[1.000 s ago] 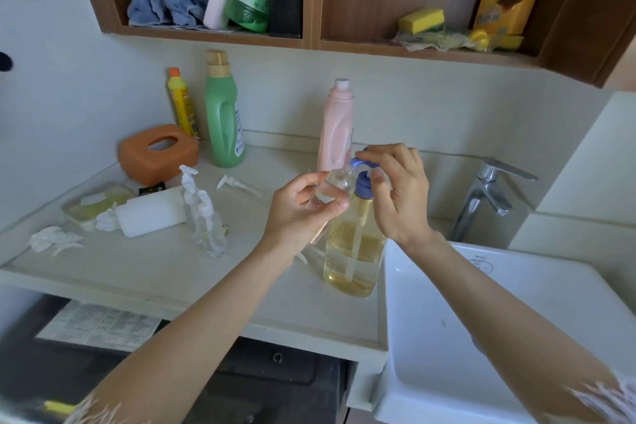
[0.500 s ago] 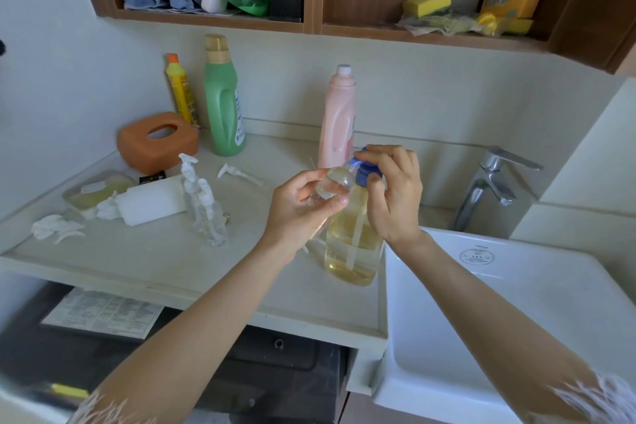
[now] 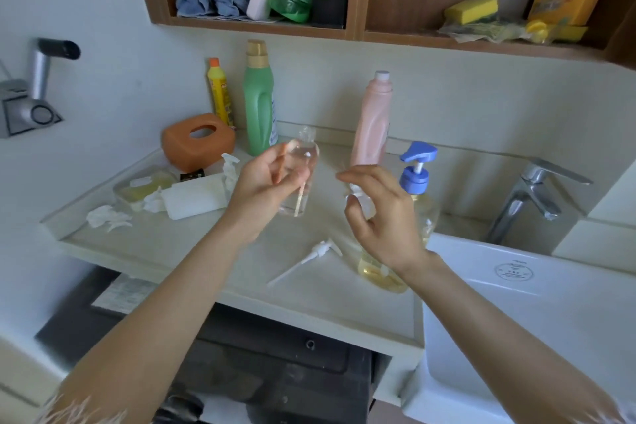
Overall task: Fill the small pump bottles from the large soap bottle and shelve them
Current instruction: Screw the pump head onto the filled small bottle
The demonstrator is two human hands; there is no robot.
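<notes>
My left hand (image 3: 265,182) grips a small clear bottle (image 3: 303,179) with no pump on it, lifted above the counter; a little clear liquid sits in its bottom. The large soap bottle (image 3: 382,275) stands near the sink edge with amber soap inside and a blue pump head (image 3: 418,162) on top. In front of its body hovers my right hand (image 3: 382,220), fingers loosely curved and holding nothing I can make out. A loose white pump with its tube (image 3: 311,256) lies on the counter (image 3: 192,244) between my arms. More small pump bottles (image 3: 230,170) stand behind my left hand.
Green (image 3: 258,103), pink (image 3: 373,120) and yellow (image 3: 218,93) bottles line the back wall beside an orange tissue holder (image 3: 196,143). A white block (image 3: 196,200) and tissues lie left. The sink (image 3: 516,320) and tap (image 3: 530,196) are right. Wooden shelves (image 3: 358,31) above hold cloth, sponges, boxes.
My right hand has come off the blue pump head and dropped lower. My left hand has carried the small bottle left and up, away from the nozzle.
</notes>
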